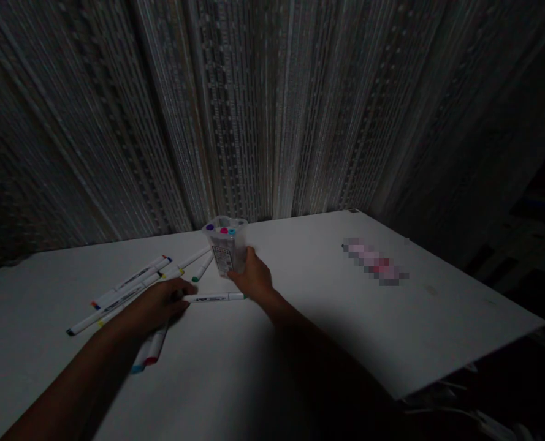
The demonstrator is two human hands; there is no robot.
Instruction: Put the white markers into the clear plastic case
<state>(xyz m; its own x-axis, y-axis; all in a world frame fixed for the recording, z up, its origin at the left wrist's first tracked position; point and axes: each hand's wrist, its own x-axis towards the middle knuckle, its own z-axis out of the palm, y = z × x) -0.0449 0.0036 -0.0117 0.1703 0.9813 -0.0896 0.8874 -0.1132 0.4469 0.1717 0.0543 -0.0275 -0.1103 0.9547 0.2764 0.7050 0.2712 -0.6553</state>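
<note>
My right hand [254, 277] is closed around the lower right side of a clear plastic container [239, 248], which stands upright on the table. Inside it are several markers, with purple, pink and light blue ends showing at the rim. My left hand [168, 300] has its fingers bent round the left end of a white marker [214, 298] with a green tip, lying level in front of the container. Several more white markers [127, 294] are spread beneath and left of that hand. Another green-ended marker [203, 267] rests just left of the container.
The white table [309, 269] ends at the right in an edge above a dark area. A blurred-out pinkish object [376, 262] lies on its right half. Behind the table hangs a string curtain [272, 110]. The light is dim.
</note>
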